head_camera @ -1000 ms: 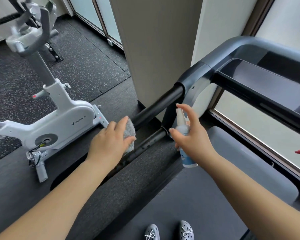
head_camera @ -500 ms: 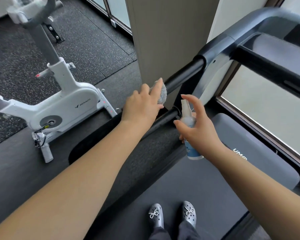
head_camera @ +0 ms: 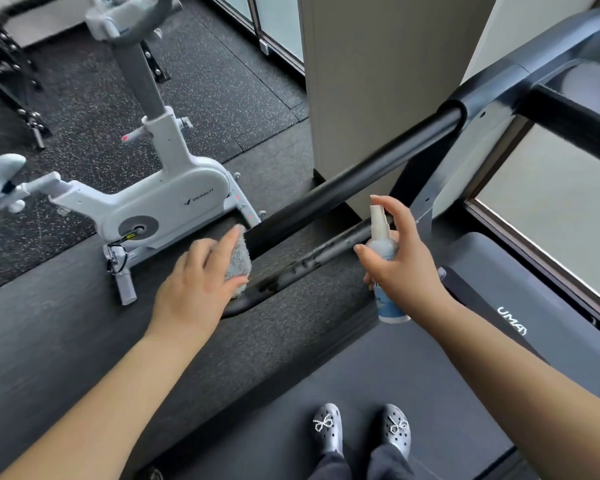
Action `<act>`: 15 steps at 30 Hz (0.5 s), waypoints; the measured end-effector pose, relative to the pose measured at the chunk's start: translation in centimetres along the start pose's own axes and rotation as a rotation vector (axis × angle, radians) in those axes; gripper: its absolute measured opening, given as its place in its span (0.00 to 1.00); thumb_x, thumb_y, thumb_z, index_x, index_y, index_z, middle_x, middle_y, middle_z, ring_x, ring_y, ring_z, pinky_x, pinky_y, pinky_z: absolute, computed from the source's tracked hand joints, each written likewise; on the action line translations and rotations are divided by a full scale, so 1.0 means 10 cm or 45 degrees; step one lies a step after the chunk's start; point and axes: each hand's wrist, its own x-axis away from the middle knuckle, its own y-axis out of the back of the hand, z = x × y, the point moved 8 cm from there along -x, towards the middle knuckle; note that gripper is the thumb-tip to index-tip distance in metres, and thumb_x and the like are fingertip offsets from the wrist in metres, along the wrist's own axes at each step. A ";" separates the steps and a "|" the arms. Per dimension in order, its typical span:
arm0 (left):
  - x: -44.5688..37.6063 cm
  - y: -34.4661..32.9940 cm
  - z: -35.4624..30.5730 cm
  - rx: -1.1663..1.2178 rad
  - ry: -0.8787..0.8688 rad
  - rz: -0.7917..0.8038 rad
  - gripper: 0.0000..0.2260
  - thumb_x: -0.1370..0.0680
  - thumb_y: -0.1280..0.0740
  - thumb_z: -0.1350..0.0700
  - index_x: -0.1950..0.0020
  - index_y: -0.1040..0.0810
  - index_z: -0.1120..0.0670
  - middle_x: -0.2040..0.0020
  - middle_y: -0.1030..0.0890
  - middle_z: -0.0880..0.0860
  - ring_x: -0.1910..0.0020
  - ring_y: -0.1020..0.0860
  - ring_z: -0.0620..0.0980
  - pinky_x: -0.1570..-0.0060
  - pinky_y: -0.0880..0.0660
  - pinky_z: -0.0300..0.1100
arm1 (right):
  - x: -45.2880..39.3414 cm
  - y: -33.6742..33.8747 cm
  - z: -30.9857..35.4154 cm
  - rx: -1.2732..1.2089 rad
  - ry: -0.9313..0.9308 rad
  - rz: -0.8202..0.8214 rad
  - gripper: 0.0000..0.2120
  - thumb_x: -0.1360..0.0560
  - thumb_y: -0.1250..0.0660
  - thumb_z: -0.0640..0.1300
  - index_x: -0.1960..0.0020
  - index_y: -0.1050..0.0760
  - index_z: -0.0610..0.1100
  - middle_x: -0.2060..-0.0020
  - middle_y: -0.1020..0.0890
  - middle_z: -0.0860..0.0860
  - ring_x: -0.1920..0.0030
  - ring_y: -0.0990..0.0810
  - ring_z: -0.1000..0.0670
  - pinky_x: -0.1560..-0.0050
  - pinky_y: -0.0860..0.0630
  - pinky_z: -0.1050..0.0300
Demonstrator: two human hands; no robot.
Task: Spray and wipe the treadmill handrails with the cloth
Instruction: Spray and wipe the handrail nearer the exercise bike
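Note:
The black left handrail [head_camera: 354, 178] of the treadmill slopes from the console frame at upper right down to its near end at centre. My left hand [head_camera: 194, 282] is wrapped over that near end, pressing a grey cloth [head_camera: 238, 263] against it. My right hand [head_camera: 400, 268] grips a small white spray bottle [head_camera: 383, 258] with a blue label, upright, forefinger on the nozzle, just right of the rail.
A white exercise bike [head_camera: 160, 199] stands on the speckled floor at left. A beige pillar [head_camera: 378, 81] rises behind the rail. The treadmill belt [head_camera: 378, 382] lies under my grey clogs [head_camera: 361, 431]; a window [head_camera: 548, 202] is at right.
My left hand slid the cloth back down the handrail from its upper part to the near end. The right hand with the bottle stayed beside the rail.

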 end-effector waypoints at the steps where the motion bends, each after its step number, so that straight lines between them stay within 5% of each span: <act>1: 0.06 -0.01 0.06 0.051 0.013 -0.018 0.35 0.29 0.29 0.50 0.26 0.42 0.50 0.45 0.28 0.56 0.49 0.25 0.60 0.59 0.23 0.57 | 0.01 -0.02 -0.01 -0.004 -0.007 -0.001 0.29 0.25 0.31 0.40 0.35 0.36 0.67 0.51 0.23 0.50 0.69 0.18 0.46 0.60 0.16 0.49; 8: 0.10 -0.05 -0.03 0.122 0.042 -0.213 0.33 0.30 0.27 0.57 0.27 0.37 0.58 0.44 0.28 0.62 0.48 0.26 0.63 0.48 0.26 0.57 | 0.10 -0.08 -0.11 -0.029 -0.013 0.010 0.29 0.25 0.31 0.39 0.34 0.36 0.66 0.57 0.23 0.44 0.72 0.20 0.48 0.64 0.17 0.54; 15: -0.23 0.30 -0.76 0.268 -0.378 -0.517 0.25 0.27 0.35 0.62 0.29 0.34 0.56 0.42 0.27 0.58 0.46 0.27 0.60 0.42 0.28 0.52 | 0.15 -0.01 -0.26 -0.021 -0.046 -0.031 0.29 0.25 0.31 0.40 0.34 0.37 0.66 0.59 0.21 0.43 0.68 0.18 0.45 0.59 0.17 0.49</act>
